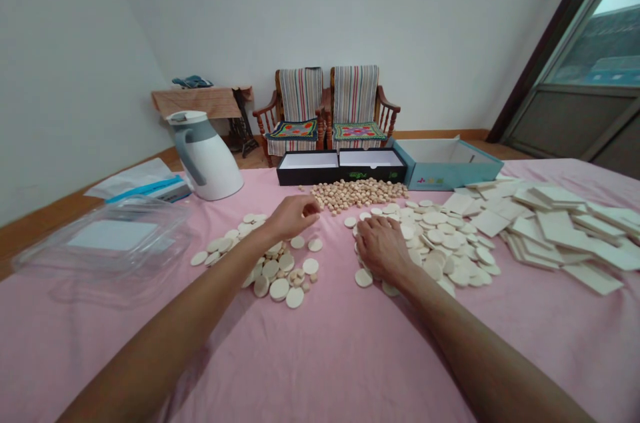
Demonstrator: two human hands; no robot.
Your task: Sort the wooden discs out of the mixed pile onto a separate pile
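My left hand (294, 217) hovers over the far edge of the left group of pale round wooden discs (271, 269). Its thumb and fingers are curled together in a pinch; whatever they hold, if anything, is too small to make out. Among those discs lie several small wooden pieces (298, 277). My right hand (383, 246) rests palm down on the left side of a larger heap of discs (440, 246), its fingers bent and close together. The hand hides what is under its fingertips. Beyond both hands spreads a pile of small wooden beads (357, 195).
Square wooden tiles (555, 226) are heaped at the right. Behind the beads stand a black box (307, 176) and a light-blue box (450, 176). A white-grey jug (213, 166), a blue-edged packet (150, 191) and a clear plastic container (113, 236) occupy the left of the pink cloth (320, 363).
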